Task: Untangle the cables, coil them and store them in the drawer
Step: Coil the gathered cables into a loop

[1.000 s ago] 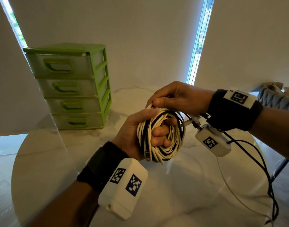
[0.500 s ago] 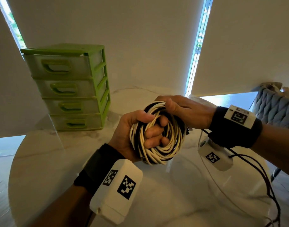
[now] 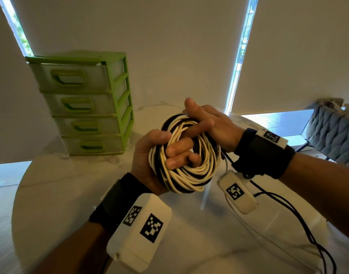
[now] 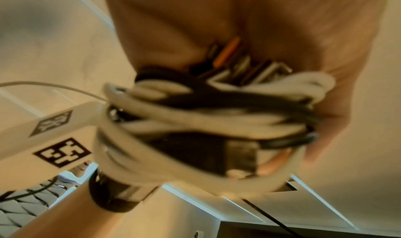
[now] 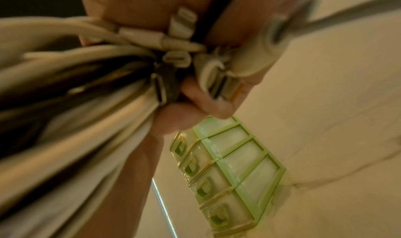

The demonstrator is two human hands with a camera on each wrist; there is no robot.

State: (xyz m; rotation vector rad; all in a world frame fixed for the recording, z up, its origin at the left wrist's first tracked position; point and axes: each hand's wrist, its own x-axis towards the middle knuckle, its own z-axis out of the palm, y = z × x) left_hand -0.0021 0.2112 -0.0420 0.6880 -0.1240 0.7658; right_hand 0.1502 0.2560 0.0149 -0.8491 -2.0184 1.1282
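A coil of white and black cables hangs above the round table, held between both hands. My left hand grips the coil's left side, fingers curled through its middle. My right hand holds the coil's top right, thumb up and fingers curled over the strands. The left wrist view shows the cable bundle blurred against the palm. In the right wrist view, several white and black plugs are bunched under my right hand's fingers. The green drawer unit stands at the table's back left, all drawers closed.
The white marble table has its edge at the left. A grey quilted chair stands to the right. Thin black wires trail from the right wrist device over the table's right side. The drawer unit shows below the right hand.
Both hands have lifted and turned the coil slightly leftward. My right hand shifted from covering the coil's top to its top right, with the thumb now raised.
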